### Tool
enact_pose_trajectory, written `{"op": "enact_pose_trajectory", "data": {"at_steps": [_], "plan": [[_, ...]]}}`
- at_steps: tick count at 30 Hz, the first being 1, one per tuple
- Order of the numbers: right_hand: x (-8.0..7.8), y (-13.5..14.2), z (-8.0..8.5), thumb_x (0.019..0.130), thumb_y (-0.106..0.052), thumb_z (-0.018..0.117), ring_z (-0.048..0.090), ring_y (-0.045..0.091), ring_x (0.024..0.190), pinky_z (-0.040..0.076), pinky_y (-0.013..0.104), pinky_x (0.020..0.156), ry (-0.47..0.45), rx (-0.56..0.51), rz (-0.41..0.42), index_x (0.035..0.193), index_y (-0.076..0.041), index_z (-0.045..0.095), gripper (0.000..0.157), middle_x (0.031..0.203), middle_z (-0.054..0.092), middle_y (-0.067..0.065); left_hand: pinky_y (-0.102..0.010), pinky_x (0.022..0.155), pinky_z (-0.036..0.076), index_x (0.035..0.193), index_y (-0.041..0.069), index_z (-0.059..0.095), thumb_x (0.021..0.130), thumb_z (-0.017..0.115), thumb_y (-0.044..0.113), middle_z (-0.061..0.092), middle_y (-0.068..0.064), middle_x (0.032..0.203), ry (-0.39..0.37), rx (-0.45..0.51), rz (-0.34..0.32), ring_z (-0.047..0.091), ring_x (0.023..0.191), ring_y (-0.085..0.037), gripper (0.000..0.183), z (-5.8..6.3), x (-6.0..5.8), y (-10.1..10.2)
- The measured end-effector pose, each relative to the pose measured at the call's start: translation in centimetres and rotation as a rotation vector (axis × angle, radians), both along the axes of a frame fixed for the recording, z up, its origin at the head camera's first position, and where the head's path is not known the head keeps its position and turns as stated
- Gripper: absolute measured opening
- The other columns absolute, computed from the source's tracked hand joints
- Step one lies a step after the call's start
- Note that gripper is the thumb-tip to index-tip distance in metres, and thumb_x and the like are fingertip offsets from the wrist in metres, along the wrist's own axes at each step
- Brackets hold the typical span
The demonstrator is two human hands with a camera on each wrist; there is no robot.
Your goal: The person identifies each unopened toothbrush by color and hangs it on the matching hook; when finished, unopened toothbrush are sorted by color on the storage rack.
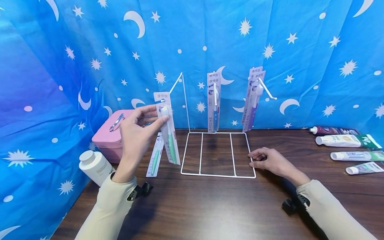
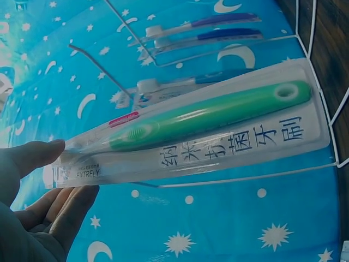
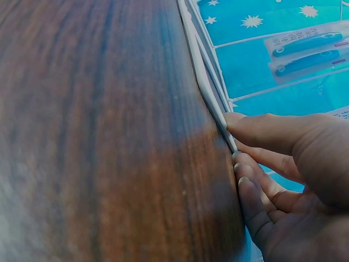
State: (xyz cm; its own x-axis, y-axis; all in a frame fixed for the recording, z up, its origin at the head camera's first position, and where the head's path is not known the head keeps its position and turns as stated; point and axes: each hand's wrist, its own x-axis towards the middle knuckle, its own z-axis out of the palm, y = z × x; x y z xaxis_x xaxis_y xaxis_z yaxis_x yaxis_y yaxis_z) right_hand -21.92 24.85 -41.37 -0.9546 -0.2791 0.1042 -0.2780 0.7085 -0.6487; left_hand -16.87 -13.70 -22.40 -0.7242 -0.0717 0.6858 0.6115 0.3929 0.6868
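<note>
In the head view my left hand pinches a packaged green toothbrush near its top, between thumb and fingers. The pack hangs upright, slightly tilted, at the front end of the left hook of a white wire rack. Whether the hook passes through the pack's hole I cannot tell. The left wrist view shows the green handle through clear plastic. My right hand pinches the right side wire of the rack's base; thumb and fingertips meet that wire in the right wrist view.
Blue toothbrush packs hang on the middle hook, purple ones on the right hook. Another green toothbrush pack lies on the table behind my left hand. A pink case and white bottle stand left; several toothpaste tubes lie right.
</note>
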Motion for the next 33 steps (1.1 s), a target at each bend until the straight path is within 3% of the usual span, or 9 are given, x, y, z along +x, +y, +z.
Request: {"op": "enact_pose_trajectory", "data": {"at_steps": [9,16,24,33], "plan": [[0.0,0.1,-0.2,0.083,-0.028,0.077,0.056,0.018,0.083,0.045,0.036,0.073,-0.017,0.002,-0.010,0.112,-0.007,0.070,0.036,0.093,0.064,0.003,-0.024,0.071,0.053,0.110,-0.008,0.065,0.078,0.080,0.004,0.069,-0.021,0.099,-0.011,0.043,-0.025,0.067,0.086,-0.030,0.037,-0.6,-1.9,0.8],[0.2,0.1,-0.2,0.085,-0.027,0.075,0.055,0.020,0.085,0.045,0.035,0.072,-0.045,0.000,-0.019,0.113,-0.008,0.070,0.035,0.095,0.063,0.005,-0.030,0.075,0.052,0.111,0.003,0.068,0.075,0.085,0.019,0.070,-0.010,0.098,0.004,0.051,0.000,0.066,0.085,-0.020,0.042,-2.8,-6.5,0.2],[0.1,0.2,-0.1,0.085,-0.026,0.075,0.055,0.020,0.084,0.045,0.035,0.072,-0.034,-0.001,-0.015,0.113,-0.008,0.070,0.034,0.095,0.064,0.004,-0.027,0.073,0.052,0.107,0.005,0.070,0.075,0.085,0.024,0.069,-0.009,0.090,-0.002,0.036,0.029,0.065,0.082,-0.015,0.039,-2.5,-8.5,0.8],[0.0,0.0,-0.1,0.084,-0.027,0.076,0.056,0.019,0.084,0.045,0.036,0.073,-0.016,-0.010,0.000,0.112,-0.008,0.070,0.035,0.095,0.064,0.004,-0.025,0.070,0.054,0.105,0.006,0.070,0.075,0.084,0.023,0.071,-0.006,0.093,-0.053,0.074,0.052,0.069,0.083,-0.013,0.037,-2.5,-10.8,1.2]]}}
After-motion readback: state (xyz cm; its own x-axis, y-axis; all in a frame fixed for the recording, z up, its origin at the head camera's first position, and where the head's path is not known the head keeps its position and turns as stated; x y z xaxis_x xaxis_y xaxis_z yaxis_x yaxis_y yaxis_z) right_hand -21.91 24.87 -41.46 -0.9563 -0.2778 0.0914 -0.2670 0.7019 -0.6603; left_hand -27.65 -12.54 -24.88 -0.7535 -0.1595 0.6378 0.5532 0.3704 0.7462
